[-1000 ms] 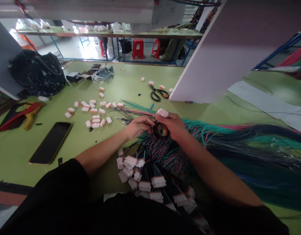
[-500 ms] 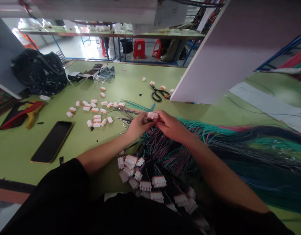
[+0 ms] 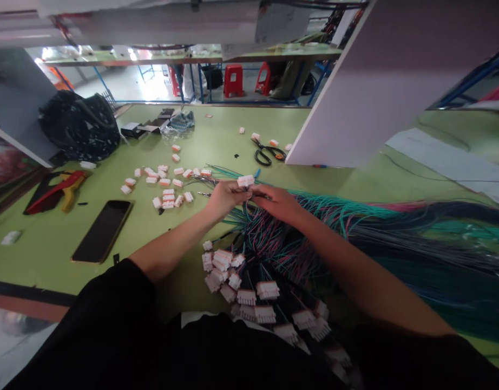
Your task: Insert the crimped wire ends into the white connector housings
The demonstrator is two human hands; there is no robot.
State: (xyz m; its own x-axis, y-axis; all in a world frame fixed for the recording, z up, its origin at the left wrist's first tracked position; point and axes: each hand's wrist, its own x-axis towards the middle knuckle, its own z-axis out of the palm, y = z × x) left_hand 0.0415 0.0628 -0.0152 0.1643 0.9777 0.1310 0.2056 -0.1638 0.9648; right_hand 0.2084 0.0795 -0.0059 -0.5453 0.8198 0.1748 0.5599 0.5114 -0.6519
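Observation:
A white connector housing (image 3: pixel 245 181) with an orange edge stands above my fingertips. My left hand (image 3: pixel 228 196) pinches it from below. Just to its right, my right hand (image 3: pixel 276 200) has its fingers closed around thin wires under the housing; how many is too small to tell. Teal, pink and black wires (image 3: pixel 314 216) run from beneath my hands to the right. Nearer my body lies a heap of wired white connectors (image 3: pixel 268 290). Several loose connector housings (image 3: pixel 168 195) are spread to the left of my hands.
Black-handled scissors (image 3: pixel 268 153) lie beyond my hands, beside a white upright panel (image 3: pixel 334 97). A phone (image 3: pixel 101 232), a red and yellow tool (image 3: pixel 58 192) and a dark patterned bag (image 3: pixel 79 125) are on the left. Behind the table stand red stools (image 3: pixel 233 80).
The connector housing has moved slightly left and up and now sits more upright in my left fingers. My right hand has shifted below it, onto the wires. The view has turned slightly left.

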